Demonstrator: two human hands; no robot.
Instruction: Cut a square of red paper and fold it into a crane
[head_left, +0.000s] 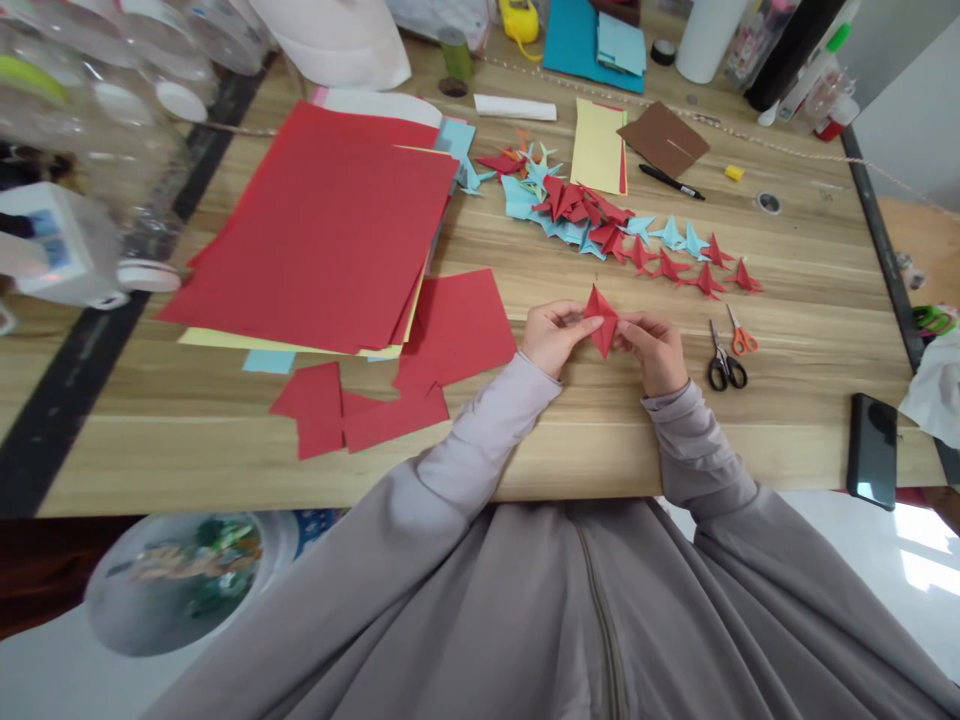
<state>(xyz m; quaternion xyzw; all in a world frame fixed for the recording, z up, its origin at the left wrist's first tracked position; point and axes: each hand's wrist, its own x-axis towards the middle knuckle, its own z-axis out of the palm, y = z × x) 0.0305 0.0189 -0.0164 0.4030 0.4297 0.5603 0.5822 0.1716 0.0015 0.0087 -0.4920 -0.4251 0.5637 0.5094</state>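
Observation:
Between my two hands is a red folded paper diamond [600,318], held just above the wooden table. My left hand [553,335] pinches its left side, with the thumb lying across the front. On the other side, my right hand [656,348] grips the right edge between thumb and fingers. Past my hands lie rows of finished paper cranes, red ones [669,267] and light blue ones [671,234], partly heaped together. To the left rests a loose red paper sheet [469,325], and nearer me are red paper scraps [394,418].
A tall stack of red sheets [322,230] covers the left of the table [570,440]. Right of my hands lie black-handled scissors [726,368] and small orange scissors [742,340]. A phone [872,450] sits at the front right edge. Below the left edge stands a bin [112,600].

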